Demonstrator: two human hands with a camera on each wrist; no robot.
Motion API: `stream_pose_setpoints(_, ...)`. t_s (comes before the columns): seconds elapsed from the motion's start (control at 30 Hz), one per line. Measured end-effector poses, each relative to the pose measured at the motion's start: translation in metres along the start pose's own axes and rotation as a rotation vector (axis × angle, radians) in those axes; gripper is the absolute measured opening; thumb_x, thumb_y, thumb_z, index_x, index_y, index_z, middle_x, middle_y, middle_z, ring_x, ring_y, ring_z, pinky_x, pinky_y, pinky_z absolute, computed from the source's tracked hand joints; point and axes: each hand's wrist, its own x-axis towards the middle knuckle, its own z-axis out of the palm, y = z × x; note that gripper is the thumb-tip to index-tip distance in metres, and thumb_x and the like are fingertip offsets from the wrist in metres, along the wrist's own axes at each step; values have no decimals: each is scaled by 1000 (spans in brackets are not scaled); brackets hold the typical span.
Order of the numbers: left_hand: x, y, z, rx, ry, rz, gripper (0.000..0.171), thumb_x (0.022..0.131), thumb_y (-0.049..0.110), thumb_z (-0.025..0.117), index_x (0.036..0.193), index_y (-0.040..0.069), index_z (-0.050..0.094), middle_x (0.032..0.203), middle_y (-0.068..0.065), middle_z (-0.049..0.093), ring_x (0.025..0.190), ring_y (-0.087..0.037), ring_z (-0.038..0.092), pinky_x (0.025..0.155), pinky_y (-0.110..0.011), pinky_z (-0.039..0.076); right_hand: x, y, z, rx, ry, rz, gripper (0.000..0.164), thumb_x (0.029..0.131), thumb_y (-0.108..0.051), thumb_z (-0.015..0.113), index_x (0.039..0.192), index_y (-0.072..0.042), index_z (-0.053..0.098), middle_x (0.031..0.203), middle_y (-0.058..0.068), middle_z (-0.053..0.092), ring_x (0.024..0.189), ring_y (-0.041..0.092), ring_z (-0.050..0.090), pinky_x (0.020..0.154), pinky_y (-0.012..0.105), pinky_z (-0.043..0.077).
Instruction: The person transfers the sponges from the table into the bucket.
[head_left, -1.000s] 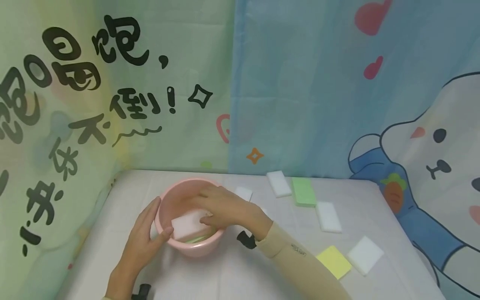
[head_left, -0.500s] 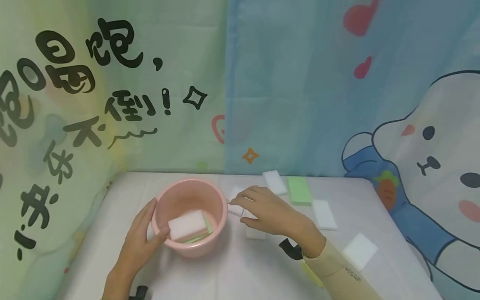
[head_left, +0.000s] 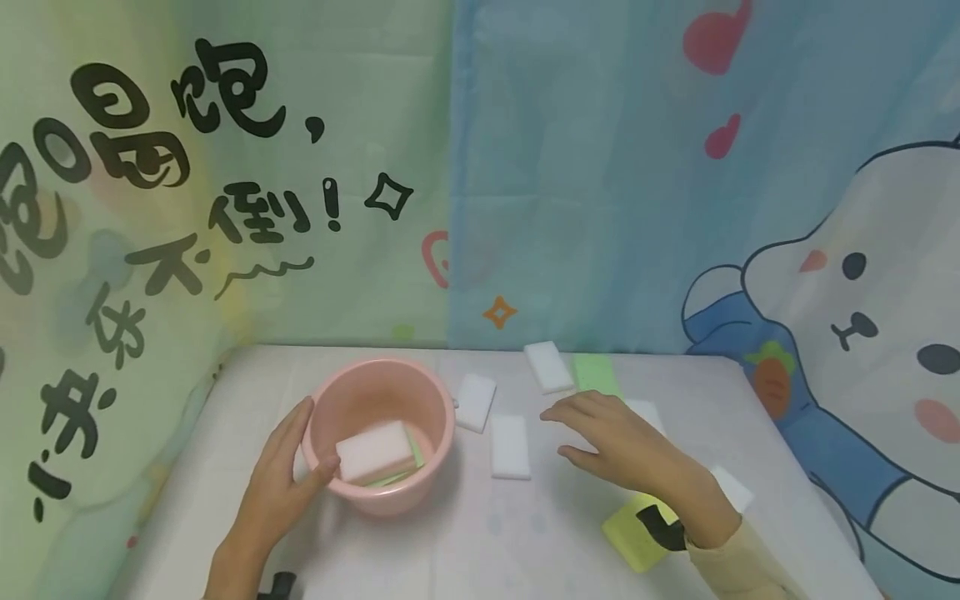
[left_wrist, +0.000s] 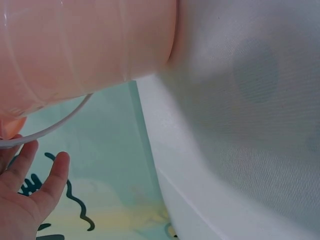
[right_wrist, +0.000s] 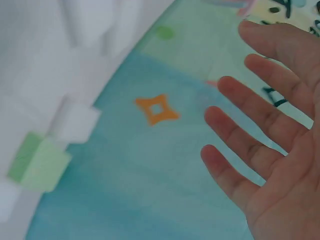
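Away from the pink bucket (head_left: 393, 500) moves the right hand (head_left: 626, 446); half a second ago its fingertips were near the rim, and now it is farther right, fingers spread apart and holding nothing. Two white blocks (head_left: 511, 447) it had partly covered show whole, to the bucket's right on the tabletop (head_left: 465, 558). More of the yellow block (head_left: 626, 537) shows too. The left hand (head_left: 281, 471) hasn't budged, thumb over the bucket's left rim, fingers straight and separate. Inside the bucket, a pale block (head_left: 375, 452) lies as before.
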Motion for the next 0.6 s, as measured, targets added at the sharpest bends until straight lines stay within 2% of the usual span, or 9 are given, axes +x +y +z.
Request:
stream_pose_setpoints(0.13,0,0,0,-3,7,3,79,90,30,71,157,11,33,158,-9,35,144,-36,31,106,-68,31,-21,9,2,12,-17,54,44,81,-11,83,121,-10,66,117,1,65,108,24,61,87,48,52)
stream_pose_setpoints(0.3,0,0,0,0,5,-9,80,90,30,72,158,15,32,159,-7,34,144,-33,30,108,-67,30,-44,17,3,41,-66,97,44,82,-11,81,123,-10,65,120,2,65,110,28,60,88,51,51)
stream_pose_setpoints(0.6,-1,0,1,-2,15,-2,79,91,29,71,157,11,33,158,-11,35,144,-35,31,106,-68,31,-71,23,5,108,-139,203,43,86,-12,78,126,-13,64,124,0,64,114,27,57,90,51,51)
